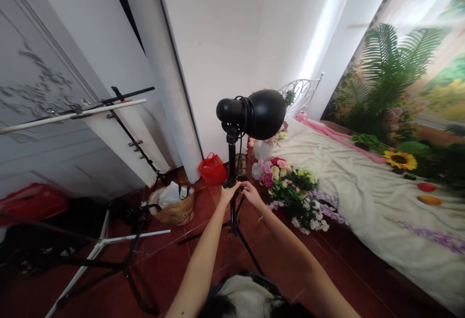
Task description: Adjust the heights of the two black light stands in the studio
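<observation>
In front of me stands a black studio light (267,114) with a dome reflector, mounted on a black light stand (233,160). A dark cable loops around the lamp head and hangs down along the pole. My left hand (229,193) is wrapped around the pole at its middle joint. Just to the right, my right hand (250,193) has its fingers bent together at the same joint. Whatever part it grips there is too small to make out. The stand's legs are spread on the floor below my hands.
A bed (359,192) with a cream cover and fake flowers lies to the right. Artificial bouquets (286,177) stand beside it. Left are a wicker basket (178,206), a red bag (212,168), a backdrop stand (134,143) and a white stand leg (134,236) across the tiled floor.
</observation>
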Tool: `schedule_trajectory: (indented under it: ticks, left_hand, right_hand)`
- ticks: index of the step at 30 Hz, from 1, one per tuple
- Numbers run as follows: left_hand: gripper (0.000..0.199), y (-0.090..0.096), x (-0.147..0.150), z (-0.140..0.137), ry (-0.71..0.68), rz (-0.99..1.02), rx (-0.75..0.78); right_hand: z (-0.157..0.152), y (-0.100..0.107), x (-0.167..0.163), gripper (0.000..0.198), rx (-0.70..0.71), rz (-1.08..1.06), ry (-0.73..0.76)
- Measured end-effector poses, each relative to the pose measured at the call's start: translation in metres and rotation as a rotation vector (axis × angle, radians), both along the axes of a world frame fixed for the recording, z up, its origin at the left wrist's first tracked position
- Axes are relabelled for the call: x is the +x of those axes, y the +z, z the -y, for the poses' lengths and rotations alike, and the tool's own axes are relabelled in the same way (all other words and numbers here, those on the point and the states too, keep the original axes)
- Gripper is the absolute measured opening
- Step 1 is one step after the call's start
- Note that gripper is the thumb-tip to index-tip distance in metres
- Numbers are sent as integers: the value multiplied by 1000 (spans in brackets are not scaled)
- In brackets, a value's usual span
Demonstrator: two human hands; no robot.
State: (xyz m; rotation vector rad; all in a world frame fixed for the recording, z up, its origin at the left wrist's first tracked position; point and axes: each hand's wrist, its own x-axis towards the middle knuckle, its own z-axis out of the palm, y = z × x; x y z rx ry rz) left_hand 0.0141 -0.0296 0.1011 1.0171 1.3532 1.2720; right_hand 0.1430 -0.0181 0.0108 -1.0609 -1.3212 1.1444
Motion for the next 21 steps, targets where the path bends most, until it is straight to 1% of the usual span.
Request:
schedule_trajectory:
  ticks: [3,5,8,12,14,17,19,21]
  left_hand:
    - [20,-6,0,-2,-16,15,52]
    - [21,-11,0,-4,-16,10,51]
    - [22,-17,0,-6,1,5,32]
    - [24,-25,-1,-9,-22,27,61]
    - [25,-28,-1,-11,-33,43,77]
    - [27,-33,0,-12,-40,81,96]
    - [28,-35,1,-13,-40,102,98]
    - [28,-37,1,-13,-35,100,106]
  right_hand:
    - [-1,-3,2,28,50,85,13]
    - [-1,-4,2,27,60,129,8]
    - [1,-2,3,23,90,199,25]
    - [7,2,4,23,103,234,52]
    - [9,4,5,24,125,279,43]
    - [11,5,6,27,178,423,16]
    - [11,2,4,31,211,502,-5]
    - [10,-3,2,32,239,534,-23]
